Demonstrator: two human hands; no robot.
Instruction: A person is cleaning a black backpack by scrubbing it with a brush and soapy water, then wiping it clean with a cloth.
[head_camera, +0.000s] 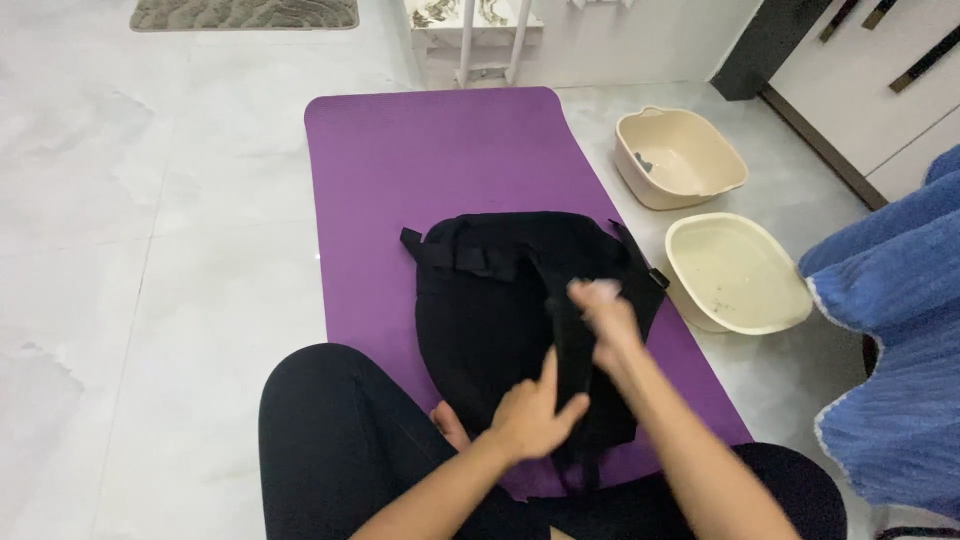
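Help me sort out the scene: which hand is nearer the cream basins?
Right. The right hand is on the black bag, beside the near basin; the left hand grips the strap farther away.

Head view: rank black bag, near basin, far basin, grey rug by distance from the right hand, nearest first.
1. Black bag: under the right hand, which is blurred at its strap.
2. Near basin: on the floor to the right, off the mat.
3. Far basin: behind it, further up.
4. Grey rug: top left, across the floor.
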